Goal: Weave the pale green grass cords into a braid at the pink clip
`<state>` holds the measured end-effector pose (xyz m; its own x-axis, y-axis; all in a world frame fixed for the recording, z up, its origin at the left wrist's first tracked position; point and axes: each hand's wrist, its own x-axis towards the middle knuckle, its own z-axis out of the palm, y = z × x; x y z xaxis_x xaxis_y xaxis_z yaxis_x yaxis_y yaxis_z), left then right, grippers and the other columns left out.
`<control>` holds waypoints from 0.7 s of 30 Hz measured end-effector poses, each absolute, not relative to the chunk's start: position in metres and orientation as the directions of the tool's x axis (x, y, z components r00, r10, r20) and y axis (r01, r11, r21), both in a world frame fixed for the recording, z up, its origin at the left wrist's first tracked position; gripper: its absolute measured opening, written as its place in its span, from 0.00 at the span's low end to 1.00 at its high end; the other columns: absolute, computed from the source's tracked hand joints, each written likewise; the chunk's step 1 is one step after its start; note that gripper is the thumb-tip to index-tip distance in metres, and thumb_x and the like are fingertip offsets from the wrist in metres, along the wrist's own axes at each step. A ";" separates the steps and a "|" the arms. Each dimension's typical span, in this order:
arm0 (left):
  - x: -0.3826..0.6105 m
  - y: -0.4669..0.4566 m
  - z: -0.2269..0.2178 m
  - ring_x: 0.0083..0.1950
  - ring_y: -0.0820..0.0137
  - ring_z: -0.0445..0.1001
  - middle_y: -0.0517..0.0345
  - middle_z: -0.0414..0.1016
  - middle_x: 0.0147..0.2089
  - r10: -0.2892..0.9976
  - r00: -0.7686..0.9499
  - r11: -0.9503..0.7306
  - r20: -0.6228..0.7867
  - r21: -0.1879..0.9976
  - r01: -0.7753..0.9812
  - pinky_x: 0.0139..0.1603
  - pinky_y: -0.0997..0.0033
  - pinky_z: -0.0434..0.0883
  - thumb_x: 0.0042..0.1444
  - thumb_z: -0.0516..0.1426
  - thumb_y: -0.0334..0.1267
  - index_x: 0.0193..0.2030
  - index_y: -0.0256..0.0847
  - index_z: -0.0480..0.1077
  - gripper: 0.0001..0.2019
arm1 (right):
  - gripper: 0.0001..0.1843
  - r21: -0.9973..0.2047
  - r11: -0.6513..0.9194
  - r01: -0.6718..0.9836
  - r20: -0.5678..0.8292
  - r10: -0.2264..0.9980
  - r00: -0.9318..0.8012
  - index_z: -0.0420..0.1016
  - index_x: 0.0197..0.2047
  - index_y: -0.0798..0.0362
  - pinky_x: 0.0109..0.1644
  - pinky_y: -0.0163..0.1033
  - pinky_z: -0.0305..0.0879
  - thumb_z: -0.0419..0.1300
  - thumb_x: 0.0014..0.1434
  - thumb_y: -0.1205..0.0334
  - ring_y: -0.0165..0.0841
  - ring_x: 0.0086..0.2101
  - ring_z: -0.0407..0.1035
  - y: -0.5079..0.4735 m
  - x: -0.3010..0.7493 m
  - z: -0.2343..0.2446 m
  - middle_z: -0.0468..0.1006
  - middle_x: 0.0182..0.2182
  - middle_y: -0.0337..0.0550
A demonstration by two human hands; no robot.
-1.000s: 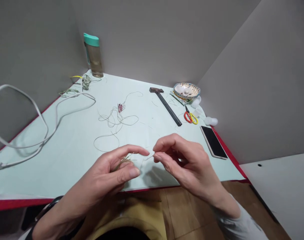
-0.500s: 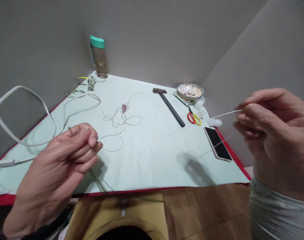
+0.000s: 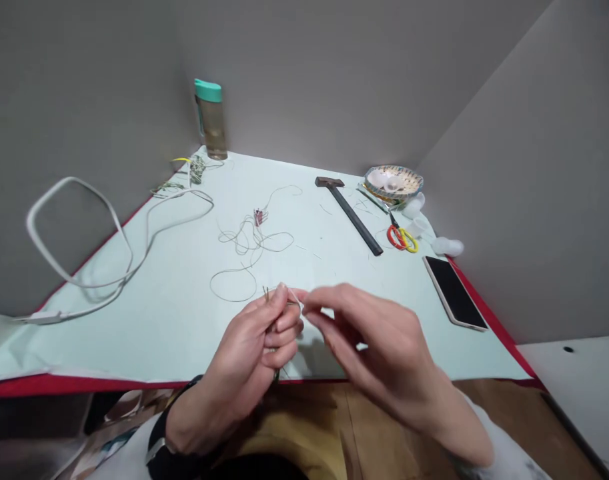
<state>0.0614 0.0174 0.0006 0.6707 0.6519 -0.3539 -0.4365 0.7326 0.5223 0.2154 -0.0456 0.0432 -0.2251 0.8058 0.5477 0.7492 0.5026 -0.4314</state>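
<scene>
With both hands meeting over the pale green table's (image 3: 134, 320) near edge, I note: left hand (image 3: 257, 347) clamped on thin green stems (image 3: 267, 294), holding them steady; right hand (image 3: 369, 340) fingertips pinched on fine white thread (image 3: 295, 298) beside stem tips.

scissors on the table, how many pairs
2, as far as shows. One pair with red handles and one with yellow handles lie overlapped on the table's far right, between the hammer and the phone. Their blades point toward the bowl.

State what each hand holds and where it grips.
Left hand pinches a small bundle of thin green strands near their top ends. Right hand pinches a pale thread there.
</scene>
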 end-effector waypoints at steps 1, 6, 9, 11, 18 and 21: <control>0.061 0.019 0.001 0.23 0.83 0.41 0.67 0.56 0.25 0.677 0.652 0.713 -0.343 0.528 -0.462 0.17 0.87 0.50 0.57 0.71 0.42 0.34 0.31 0.78 0.14 | 0.09 -0.425 0.519 0.742 0.550 0.799 -0.244 0.72 0.49 0.55 0.35 0.28 0.65 0.58 0.69 0.75 0.21 0.29 0.67 -0.050 0.211 0.038 0.79 0.36 0.37; 0.052 0.030 0.007 0.23 0.83 0.40 0.68 0.54 0.25 0.685 0.666 0.703 -0.295 0.508 -0.498 0.17 0.86 0.48 0.59 0.69 0.41 0.34 0.31 0.79 0.13 | 0.08 -0.487 0.466 0.738 0.515 0.836 -0.188 0.70 0.45 0.53 0.36 0.30 0.64 0.56 0.69 0.75 0.24 0.31 0.68 -0.069 0.202 0.017 0.76 0.33 0.36; 0.049 0.032 0.008 0.23 0.82 0.40 0.68 0.51 0.25 0.677 0.677 0.713 -0.288 0.486 -0.506 0.17 0.84 0.47 0.61 0.68 0.40 0.28 0.33 0.75 0.15 | 0.08 -0.509 0.450 0.734 0.512 0.844 -0.162 0.70 0.46 0.53 0.33 0.30 0.62 0.56 0.69 0.75 0.24 0.29 0.67 -0.077 0.200 0.007 0.75 0.31 0.35; 0.047 0.030 0.009 0.23 0.81 0.40 0.67 0.52 0.26 0.685 0.679 0.700 -0.263 0.494 -0.515 0.18 0.84 0.47 0.62 0.67 0.40 0.25 0.33 0.71 0.18 | 0.08 -0.540 0.447 0.713 0.511 0.847 -0.145 0.70 0.45 0.53 0.31 0.31 0.61 0.56 0.69 0.75 0.24 0.28 0.65 -0.082 0.198 -0.001 0.73 0.30 0.36; 0.042 0.026 0.013 0.23 0.81 0.40 0.67 0.50 0.25 0.698 0.687 0.660 -0.202 0.552 -0.509 0.18 0.83 0.44 0.61 0.68 0.45 0.23 0.35 0.65 0.23 | 0.06 -0.584 0.499 0.641 0.601 0.796 -0.071 0.72 0.44 0.54 0.27 0.29 0.59 0.55 0.70 0.72 0.23 0.24 0.64 -0.090 0.190 -0.028 0.73 0.27 0.37; 0.040 0.025 0.013 0.24 0.80 0.40 0.68 0.50 0.24 0.689 0.704 0.655 -0.175 0.566 -0.500 0.19 0.83 0.45 0.62 0.67 0.45 0.23 0.35 0.64 0.23 | 0.06 -0.585 0.495 0.643 0.593 0.802 -0.079 0.71 0.42 0.53 0.28 0.27 0.60 0.55 0.70 0.71 0.23 0.24 0.65 -0.094 0.191 -0.028 0.75 0.27 0.37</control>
